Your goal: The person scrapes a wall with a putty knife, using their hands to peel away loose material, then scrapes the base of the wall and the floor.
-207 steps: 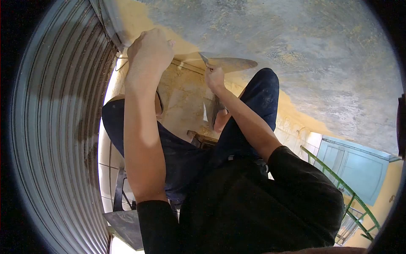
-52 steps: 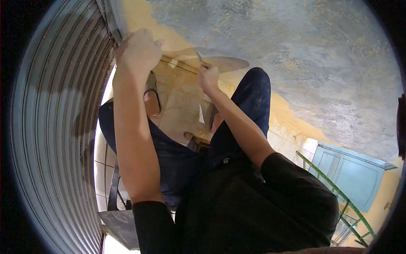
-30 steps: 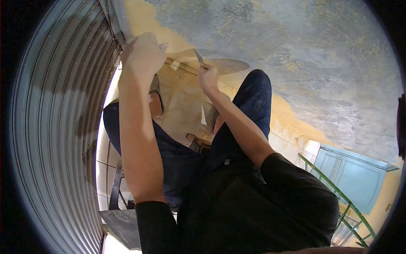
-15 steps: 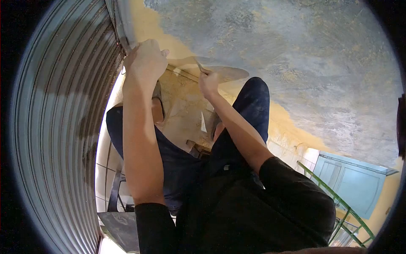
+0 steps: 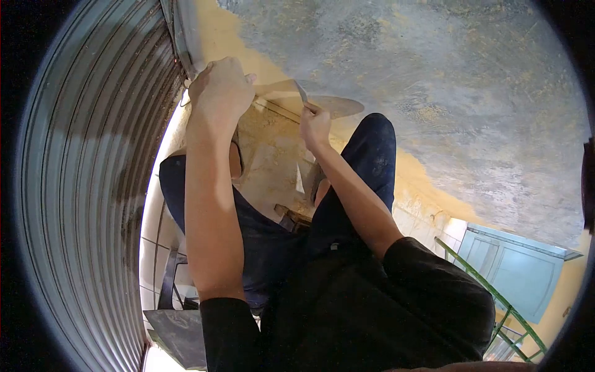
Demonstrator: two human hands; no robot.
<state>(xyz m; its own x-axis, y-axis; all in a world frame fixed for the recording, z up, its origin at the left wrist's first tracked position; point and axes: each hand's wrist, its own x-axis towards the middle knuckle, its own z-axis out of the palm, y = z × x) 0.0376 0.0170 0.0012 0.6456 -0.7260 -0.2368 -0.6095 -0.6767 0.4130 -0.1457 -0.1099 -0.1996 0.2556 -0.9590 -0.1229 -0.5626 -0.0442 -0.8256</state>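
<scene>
From the head view, I have the person's left hand (image 5: 221, 87) up near the corner between the wall (image 5: 403, 93) and the ribbed metal shutter (image 5: 80, 186). Its fingers are curled out of my sight beyond the back of the hand, with the thumb tip showing on the right; I can't tell whether they grip anything. The right hand (image 5: 315, 127) is lower and well apart from it, its fingers closed around the handle end of a thin-bladed tool (image 5: 300, 92). The blade points up and away from the fist, in front of the yellow lower part of the wall; I can't make out whether it touches the surface. A dark oval shadow falls just beside that hand, and above it the wall is mottled grey.

Between the person's dark-trousered legs I see a dusty floor (image 5: 266, 155) with a white pointed patch (image 5: 300, 178) and a small brown object (image 5: 291, 217), partly hidden. Over on the right are a green railing (image 5: 489, 288) and pale blue panelled doors (image 5: 517, 266); at lower left, a dark grey sheet (image 5: 180, 332) lies near the shutter
</scene>
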